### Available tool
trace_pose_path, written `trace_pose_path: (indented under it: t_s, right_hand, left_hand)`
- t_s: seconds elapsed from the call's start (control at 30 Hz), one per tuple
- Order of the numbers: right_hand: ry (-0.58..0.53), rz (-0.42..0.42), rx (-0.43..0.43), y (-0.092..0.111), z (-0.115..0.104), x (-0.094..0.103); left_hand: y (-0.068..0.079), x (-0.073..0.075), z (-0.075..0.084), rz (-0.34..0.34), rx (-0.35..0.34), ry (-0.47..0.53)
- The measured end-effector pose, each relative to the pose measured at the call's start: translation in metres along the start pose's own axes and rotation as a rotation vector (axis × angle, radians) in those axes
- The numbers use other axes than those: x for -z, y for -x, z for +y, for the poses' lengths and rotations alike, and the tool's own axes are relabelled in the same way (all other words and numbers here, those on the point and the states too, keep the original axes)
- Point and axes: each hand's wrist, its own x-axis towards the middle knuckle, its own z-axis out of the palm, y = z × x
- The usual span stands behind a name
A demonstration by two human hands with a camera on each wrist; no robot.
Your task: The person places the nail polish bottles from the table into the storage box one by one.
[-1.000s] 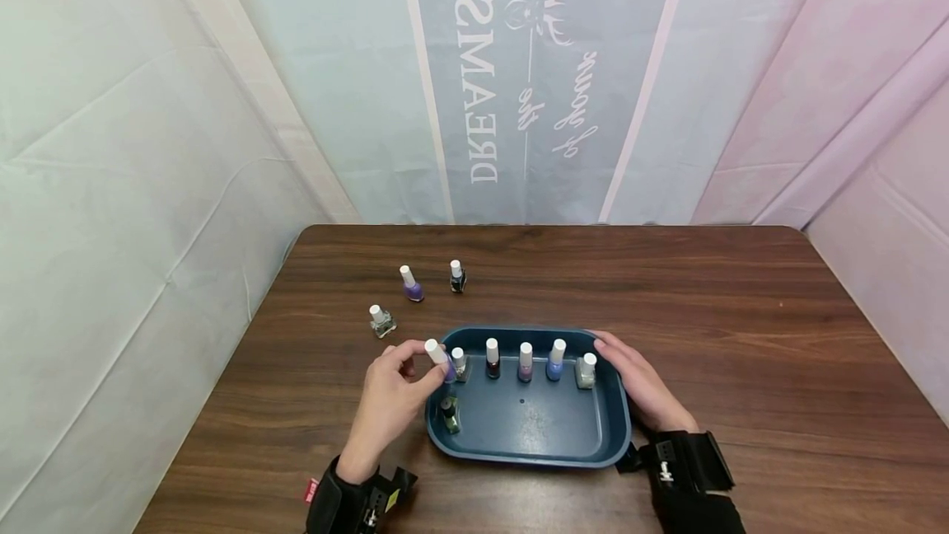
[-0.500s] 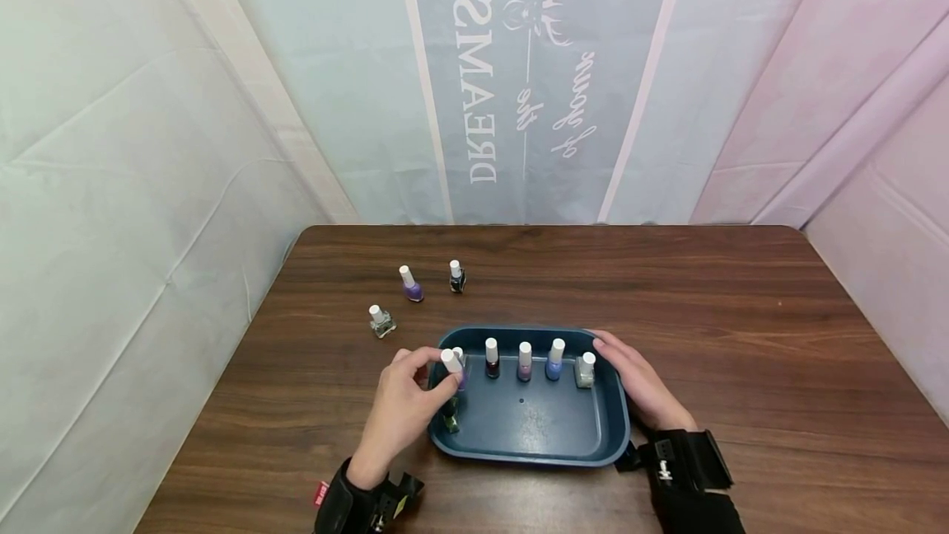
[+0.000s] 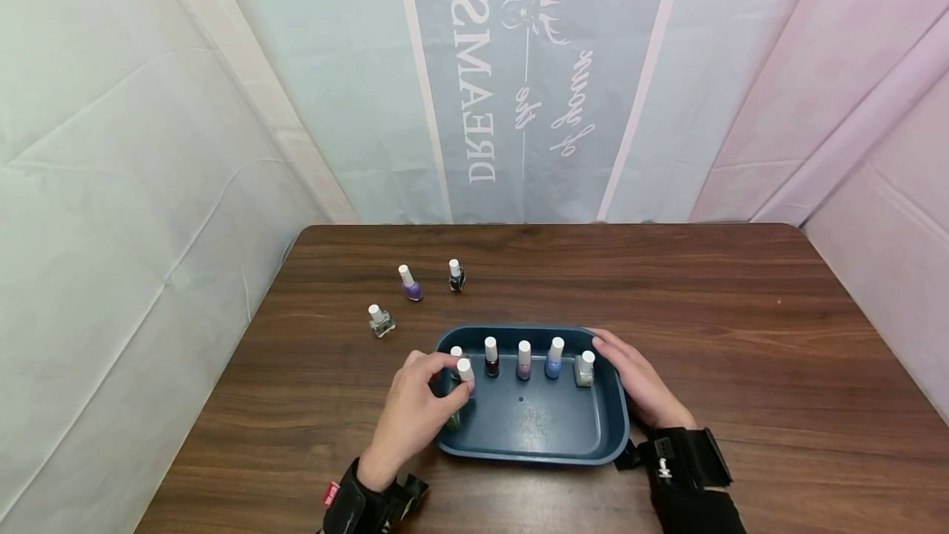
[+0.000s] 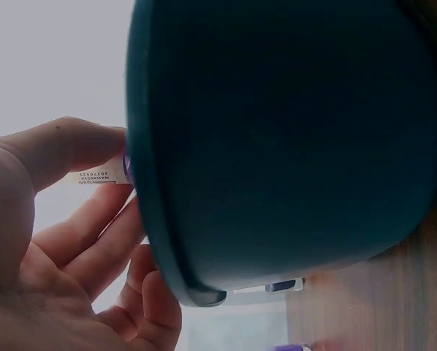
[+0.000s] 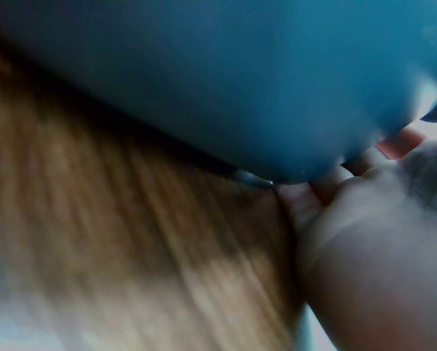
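Observation:
My left hand [image 3: 417, 404] pinches a purple nail polish bottle [image 3: 466, 372] by thumb and fingers, over the left part of a dark blue tray [image 3: 534, 460]. In the left wrist view the tray's wall [image 4: 291, 146] hides most of that bottle; part of its white cap [image 4: 103, 174] shows beside the thumb. My right hand [image 3: 645, 386] rests against the tray's right end, fingers along the rim. Along the tray's far side stand several bottles, among them a dark red one [image 3: 492, 358], a blue one [image 3: 553, 358] and a pale one [image 3: 584, 369]. A green bottle [image 3: 453, 419] is partly behind the left hand.
Beyond the tray, toward the back left of the wooden table [image 3: 741, 336], stand a purple bottle [image 3: 411, 284], a black bottle [image 3: 456, 276] and a clear glittery bottle [image 3: 381, 321]. A printed curtain [image 3: 534, 105] hangs behind the table.
The left hand has carried the purple bottle rightward and slightly down, from the tray's left rim to inside it. The right hand has kept its place on the tray.

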Motion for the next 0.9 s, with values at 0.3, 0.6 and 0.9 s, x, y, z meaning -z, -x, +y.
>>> trace_pose_path:
  t_s: [0.3, 0.6, 0.9]
  right_hand:
    - [-0.003, -0.007, 0.002, 0.000, 0.001, 0.001]
    - [-0.002, -0.010, 0.007, 0.000, 0.002, 0.001]
    - [0.005, -0.010, 0.009, 0.000, 0.002, 0.001]
  left_hand:
    - [0.000, -0.005, 0.000, 0.001, -0.051, -0.016]
    - [0.000, -0.010, 0.000, -0.050, -0.113, -0.112]
    - [-0.001, -0.016, -0.002, -0.111, -0.136, -0.125]
